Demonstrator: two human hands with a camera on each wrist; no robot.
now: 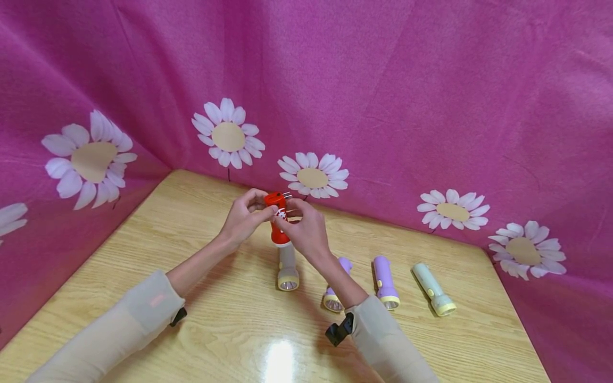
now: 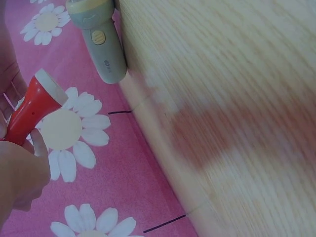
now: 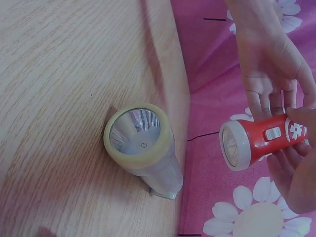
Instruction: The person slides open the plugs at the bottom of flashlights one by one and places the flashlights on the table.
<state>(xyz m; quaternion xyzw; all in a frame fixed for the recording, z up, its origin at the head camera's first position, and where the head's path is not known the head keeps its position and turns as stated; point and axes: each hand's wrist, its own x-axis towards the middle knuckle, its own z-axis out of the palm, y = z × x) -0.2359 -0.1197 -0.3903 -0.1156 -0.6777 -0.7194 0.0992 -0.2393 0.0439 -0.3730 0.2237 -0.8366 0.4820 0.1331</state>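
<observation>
Both hands hold up a red flashlight (image 1: 279,235) above the table, its white-rimmed lens end pointing down. Metal plug prongs (image 1: 287,195) stick out sideways near its upper end. My left hand (image 1: 241,217) grips the upper body from the left, thumb across the front. From the other side my right hand (image 1: 308,230) pinches the body, its thumb close to the left thumb. The right wrist view shows a white slide switch (image 3: 272,134) and a white flower print on the red body. A grey flashlight (image 1: 287,261) lies just below the hands.
Right of the grey one lie a purple flashlight (image 1: 332,301), partly hidden by the right forearm, a second purple flashlight (image 1: 383,276) and a pale green flashlight (image 1: 432,287). Pink cloth (image 1: 383,106) with white flowers borders the wooden table (image 1: 230,324) at the back and sides.
</observation>
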